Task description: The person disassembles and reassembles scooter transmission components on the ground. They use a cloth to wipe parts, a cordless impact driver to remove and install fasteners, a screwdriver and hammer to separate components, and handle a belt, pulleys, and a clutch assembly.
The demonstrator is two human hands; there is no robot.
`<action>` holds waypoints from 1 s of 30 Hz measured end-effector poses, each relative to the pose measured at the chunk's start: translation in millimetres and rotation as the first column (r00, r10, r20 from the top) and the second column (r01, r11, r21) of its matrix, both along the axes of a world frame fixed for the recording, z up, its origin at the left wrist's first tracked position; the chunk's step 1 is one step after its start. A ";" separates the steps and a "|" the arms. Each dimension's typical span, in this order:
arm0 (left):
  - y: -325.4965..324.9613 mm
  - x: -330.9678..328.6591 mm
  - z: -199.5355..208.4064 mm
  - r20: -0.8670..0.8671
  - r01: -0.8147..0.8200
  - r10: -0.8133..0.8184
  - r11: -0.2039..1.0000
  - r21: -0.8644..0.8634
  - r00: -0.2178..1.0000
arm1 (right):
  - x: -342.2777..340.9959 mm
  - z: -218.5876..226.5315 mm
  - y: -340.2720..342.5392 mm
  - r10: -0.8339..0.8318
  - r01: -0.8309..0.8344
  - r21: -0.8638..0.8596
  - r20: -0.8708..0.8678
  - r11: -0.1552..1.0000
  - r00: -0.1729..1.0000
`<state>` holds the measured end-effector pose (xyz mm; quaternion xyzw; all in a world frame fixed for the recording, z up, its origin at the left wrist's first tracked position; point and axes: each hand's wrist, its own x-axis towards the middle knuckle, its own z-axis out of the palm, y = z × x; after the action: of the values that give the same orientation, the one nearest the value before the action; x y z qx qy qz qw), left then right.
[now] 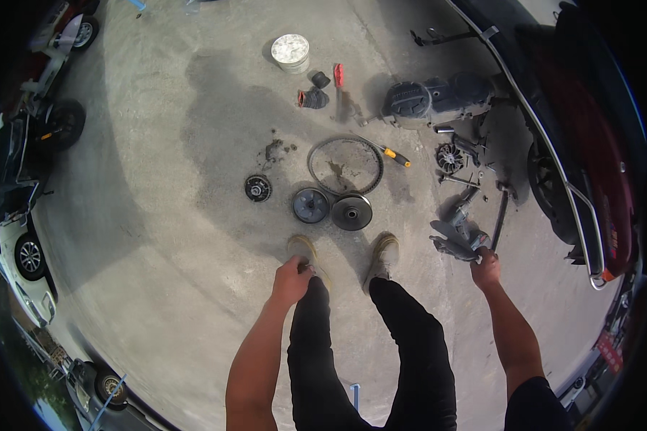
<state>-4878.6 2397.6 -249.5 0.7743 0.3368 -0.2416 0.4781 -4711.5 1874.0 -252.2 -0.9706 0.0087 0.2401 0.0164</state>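
Observation:
My left hand point(292, 281) hangs above my left shoe point(303, 250) with its fingers curled closed. What they hold, if anything, is hidden. Out to the right, my right hand point(486, 267) grips the edge of a grey, flat-lobed piece point(453, 242), whose kind I cannot make out. Just beyond it lies a power tool point(461, 212), partly covered. On the concrete before my feet rest a dark round pulley point(351, 212), a grey metal disc point(310, 206) and a smaller toothed round part point(257, 188). A drive belt point(346, 138) forms a loop behind them.
An orange-handled screwdriver point(396, 156) touches the belt's right side. Farther off are a white bucket point(290, 52), a ribbed rubber hose point(313, 98) and a red-handled tool point(338, 75). A black engine cover point(438, 99), a fan wheel point(450, 158) and a hammer point(502, 215) lie near a dark red scooter point(589, 144).

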 end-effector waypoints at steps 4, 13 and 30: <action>15.2 35.4 -93.5 -0.001 0.081 -0.081 0.997 -0.020 0.997 | 11.6 -99.5 57.8 0.023 -0.022 0.249 -0.001 0.968 1.000; 50.7 109.8 -193.6 0.013 0.495 -0.494 0.869 -0.018 0.869 | 30.0 -241.4 194.4 0.238 0.111 0.750 -0.342 0.652 0.909; -15.0 167.3 -256.3 0.104 0.751 -0.767 0.642 0.154 0.634 | 22.9 -294.4 74.9 -0.107 0.003 0.265 0.376 0.964 0.920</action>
<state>-4711.4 2382.6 -505.8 0.8827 -0.0482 -0.3411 0.3196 -4688.6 1948.9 -546.6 -0.9876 0.0014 0.0422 0.1512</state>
